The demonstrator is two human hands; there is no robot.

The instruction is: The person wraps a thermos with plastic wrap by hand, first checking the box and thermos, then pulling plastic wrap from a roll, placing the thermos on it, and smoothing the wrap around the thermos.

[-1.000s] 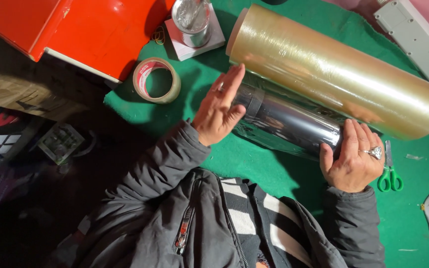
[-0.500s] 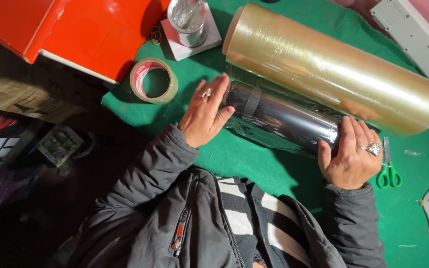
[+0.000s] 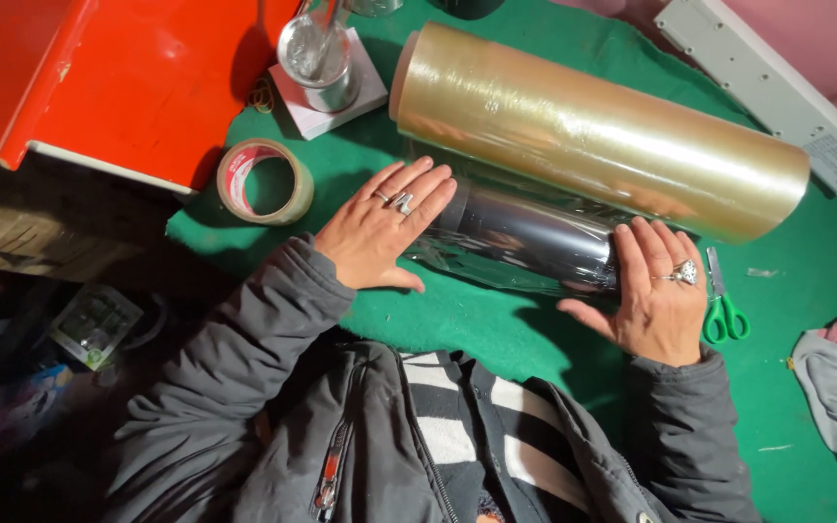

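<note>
- Left hand point(image 3: 380, 232) lies flat on the dark shiny cylinder point(image 3: 525, 237).
- Right hand point(image 3: 653, 295) covers its other end.
- Clear film roll point(image 3: 598, 131) sits just behind.

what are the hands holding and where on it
Both press on the dark shiny cylinder wrapped in clear film: left hand flat over its left end, right hand over its right end.

1. The left hand point(image 3: 377, 235) lies palm down, fingers straight and close together, pointing up and to the right, with rings on two fingers.
2. The right hand point(image 3: 653, 295) lies palm down, fingers spread slightly, thumb out to the left, a ring showing.
3. Both forearms wear dark grey jacket sleeves.
</note>
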